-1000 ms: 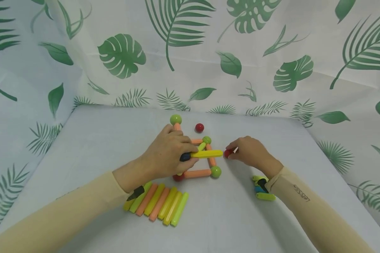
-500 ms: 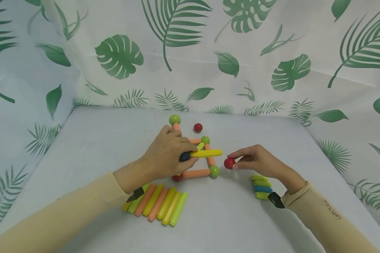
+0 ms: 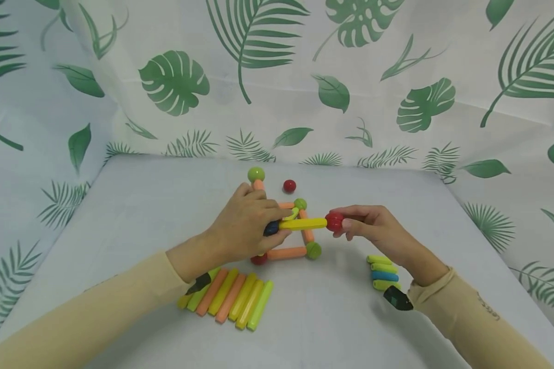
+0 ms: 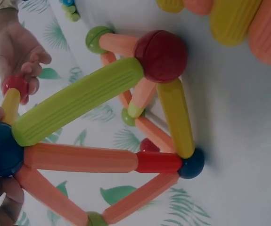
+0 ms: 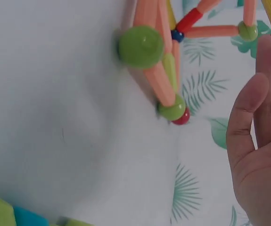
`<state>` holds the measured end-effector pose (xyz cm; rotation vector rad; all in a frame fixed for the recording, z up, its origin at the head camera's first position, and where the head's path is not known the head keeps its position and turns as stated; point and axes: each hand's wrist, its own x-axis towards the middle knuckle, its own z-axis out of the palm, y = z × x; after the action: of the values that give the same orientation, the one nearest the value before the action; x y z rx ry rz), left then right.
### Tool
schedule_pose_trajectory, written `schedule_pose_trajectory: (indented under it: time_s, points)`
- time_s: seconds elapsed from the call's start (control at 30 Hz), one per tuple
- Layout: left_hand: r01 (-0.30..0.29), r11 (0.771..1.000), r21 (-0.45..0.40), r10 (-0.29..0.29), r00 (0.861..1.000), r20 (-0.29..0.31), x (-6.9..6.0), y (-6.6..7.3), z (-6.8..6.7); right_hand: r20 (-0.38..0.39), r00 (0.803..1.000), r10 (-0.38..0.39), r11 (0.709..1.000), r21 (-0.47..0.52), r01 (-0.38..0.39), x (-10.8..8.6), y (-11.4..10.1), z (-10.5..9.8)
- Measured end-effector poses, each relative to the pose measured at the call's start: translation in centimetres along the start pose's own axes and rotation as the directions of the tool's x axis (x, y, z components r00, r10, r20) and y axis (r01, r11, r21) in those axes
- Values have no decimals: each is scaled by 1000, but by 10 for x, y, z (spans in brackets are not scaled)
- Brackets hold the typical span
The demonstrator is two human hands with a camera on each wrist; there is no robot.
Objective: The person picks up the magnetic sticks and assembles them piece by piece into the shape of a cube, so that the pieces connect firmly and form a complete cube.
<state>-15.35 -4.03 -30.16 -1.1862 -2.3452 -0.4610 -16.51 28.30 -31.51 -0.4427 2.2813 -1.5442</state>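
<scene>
A frame of coloured sticks and balls stands mid-table in the head view, with a green ball (image 3: pixel 313 250) at its near right corner. My left hand (image 3: pixel 246 220) grips the dark blue ball (image 4: pixel 2 148) at its top. From that ball a yellow stick (image 3: pixel 303 224) juts to the right. At the stick's free end, my right hand (image 3: pixel 374 223) pinches a red ball (image 3: pixel 334 222), which touches the tip. In the left wrist view, lime and orange sticks (image 4: pixel 81 157) run from the blue ball to lower balls. My left hand hides part of the frame in the head view.
Several yellow, orange and lime sticks (image 3: pixel 233 297) lie in a row at the front, partly under my left forearm. Short lime and blue pieces (image 3: pixel 384 277) lie to the right. A loose red ball (image 3: pixel 289 186) sits behind the frame.
My right hand has lifted the red ball from the table right of the frame and brought it up to the yellow stick's end. My left hand has kept its place on the blue ball.
</scene>
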Motion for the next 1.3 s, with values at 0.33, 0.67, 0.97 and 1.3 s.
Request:
schedule_pose_trajectory:
  time_s: [0.33,0.67,0.97,1.3]
  points:
    - [17,1000,-20,-16,1000,17,-1,-1,0,143,989,31,993,-119,-14,0,8,9]
    - [13,999,-31,-13,1000,-3,-3,-2,0,494,814,-307,306,-758,576,-15,-14,117]
    - [7,999,-40,-8,1000,-25,-3,-2,0,622,710,-331,41,-742,669,-20,-11,151]
    - [6,999,-34,-7,1000,-11,-2,-1,0,525,844,-111,108,-837,536,-30,-18,138]
